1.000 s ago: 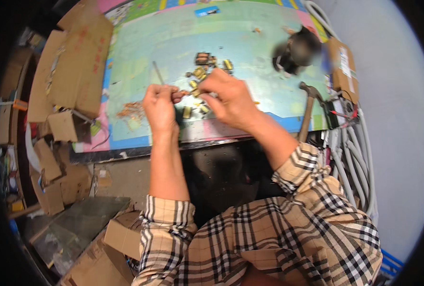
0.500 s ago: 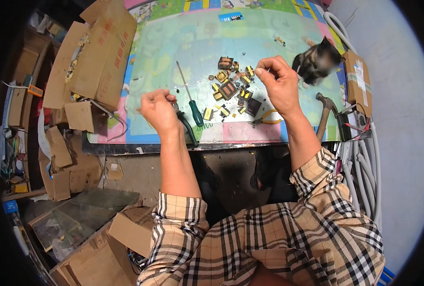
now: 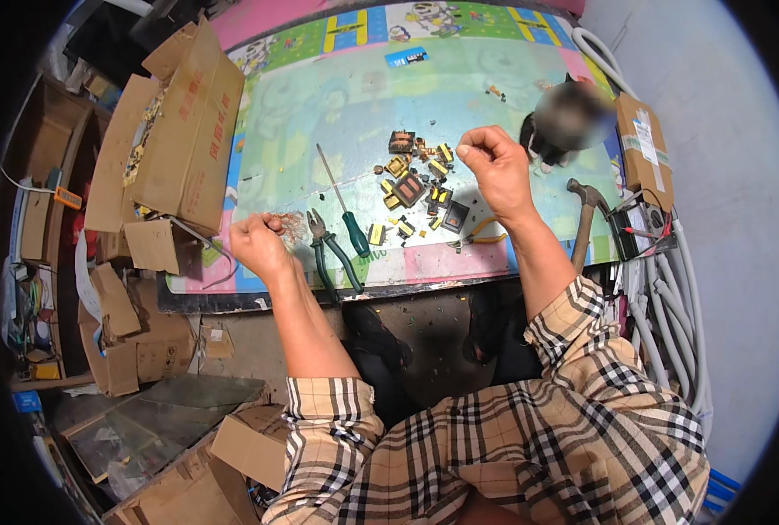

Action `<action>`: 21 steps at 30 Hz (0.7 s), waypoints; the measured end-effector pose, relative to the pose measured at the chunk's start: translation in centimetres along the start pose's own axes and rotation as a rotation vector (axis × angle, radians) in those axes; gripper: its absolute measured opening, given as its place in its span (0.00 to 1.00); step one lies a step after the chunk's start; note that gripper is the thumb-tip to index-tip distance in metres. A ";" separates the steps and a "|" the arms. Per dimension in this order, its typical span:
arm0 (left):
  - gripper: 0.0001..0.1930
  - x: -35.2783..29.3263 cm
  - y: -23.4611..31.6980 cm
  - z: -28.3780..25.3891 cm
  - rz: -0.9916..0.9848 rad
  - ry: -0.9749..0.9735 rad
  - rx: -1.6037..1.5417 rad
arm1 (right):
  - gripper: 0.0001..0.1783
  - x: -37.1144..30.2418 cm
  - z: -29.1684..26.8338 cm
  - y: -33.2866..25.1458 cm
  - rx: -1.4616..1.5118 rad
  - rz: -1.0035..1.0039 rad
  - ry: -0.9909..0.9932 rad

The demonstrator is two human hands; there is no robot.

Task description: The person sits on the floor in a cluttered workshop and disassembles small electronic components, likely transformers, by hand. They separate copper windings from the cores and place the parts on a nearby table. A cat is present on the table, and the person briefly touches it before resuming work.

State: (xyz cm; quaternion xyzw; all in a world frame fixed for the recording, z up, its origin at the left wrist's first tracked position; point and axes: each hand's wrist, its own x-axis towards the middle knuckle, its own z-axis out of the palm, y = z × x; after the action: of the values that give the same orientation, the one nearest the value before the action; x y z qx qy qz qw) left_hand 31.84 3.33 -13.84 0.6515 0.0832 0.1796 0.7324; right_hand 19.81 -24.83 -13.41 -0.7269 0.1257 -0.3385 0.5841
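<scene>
My left hand is at the table's near left, its fingers curled closed beside a loose tangle of fine copper wire. What it grips, if anything, is hidden. Raised right of the middle, my right hand has thumb and forefinger pinched together; anything between them is too fine to make out. Between my hands lies a heap of small transformers and coil parts, black, yellow and copper-coloured. Green-handled pliers rest close to my left hand, jaws pointing away. Alongside them is a screwdriver with a green handle.
A cat sits on the table at the right. Nearby are a hammer, yellow-handled pliers and a meter with leads. An open carton stands at the left. A blue packet lies toward the back.
My left hand has moved left and nearer, uncovering the copper wire and the green-handled pliers. My right hand stays pinched over the right of the heap. The view has shifted slightly.
</scene>
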 end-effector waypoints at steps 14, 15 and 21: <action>0.24 -8.9 1.7 6.2 0.743 -0.458 0.677 | 0.07 -0.7 2.1 -2.2 -0.055 0.019 -0.062; 0.24 -9.4 1.9 6.5 0.842 -0.463 0.718 | 0.06 -0.9 2.5 -2.2 -0.078 -0.025 -0.059; 0.20 -10.4 2.4 7.1 0.773 -0.538 0.700 | 0.05 -1.5 3.3 -3.0 -0.190 -0.195 -0.031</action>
State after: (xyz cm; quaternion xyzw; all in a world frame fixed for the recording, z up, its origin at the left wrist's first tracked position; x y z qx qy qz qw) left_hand 24.43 -6.85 -11.63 0.8604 -0.2947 0.2238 0.3504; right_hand 20.17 -20.62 -11.45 -0.7930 0.0768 -0.3689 0.4786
